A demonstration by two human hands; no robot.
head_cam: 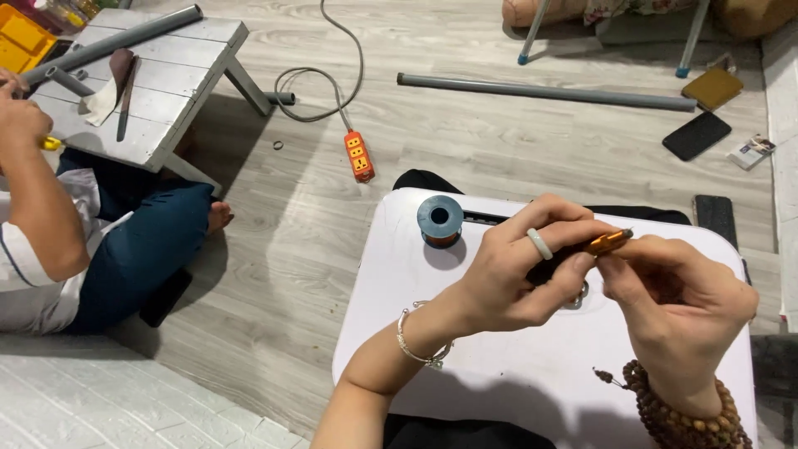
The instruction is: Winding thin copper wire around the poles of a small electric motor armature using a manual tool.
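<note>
We hold a small orange tool (608, 242) above the middle of the white desk (515, 374), both hands pinching it. Left hand (519, 270): thumb and fingers pressed around the tool's dark near end, pale ring on one finger, silver bracelet at the wrist. Right hand (677, 312): fingertips closed on the orange tip, wooden bead bracelet at the wrist. The tool sits off the desk surface, between the two hands.

A grey spool (440, 220) of copper wire stands upright near the desk's far left corner, well apart from the hands.

On the floor beyond the far edge: orange power strip (359, 155) with grey cable, long grey pipe (544, 91), black phone (697, 135).

Far left: another person sits on the floor at a low grey bench (166, 79); their hand (21, 120) grips something yellow.
</note>
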